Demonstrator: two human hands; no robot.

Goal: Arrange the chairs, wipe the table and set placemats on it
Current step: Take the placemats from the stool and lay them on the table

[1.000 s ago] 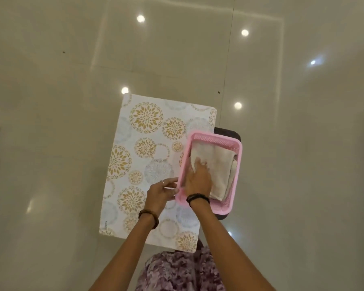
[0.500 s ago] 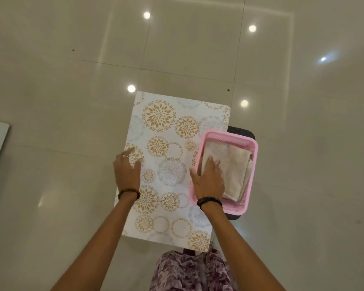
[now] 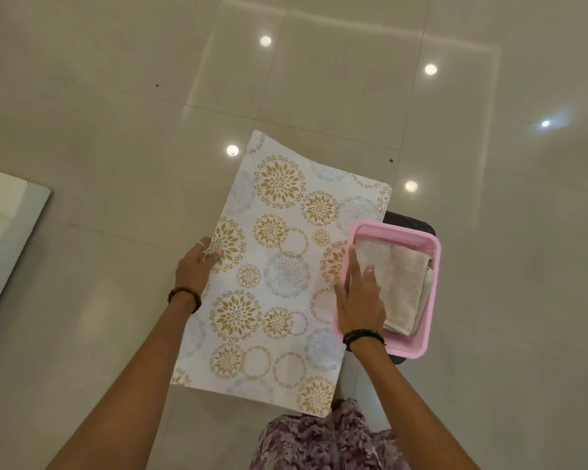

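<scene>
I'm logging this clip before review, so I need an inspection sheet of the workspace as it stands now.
Surface: dark stool or stand, mostly hidden under the basket.
Job's things: patterned placemat under the basket's left side; folded beige cloth in the pink basket.
Clutter: nothing seen.
Hands: left hand grips the placemat's left edge; right hand lies flat on the cloth.
Cables: nothing seen.
Surroundings: glossy tiled floor with light reflections; pale panel at left.
</scene>
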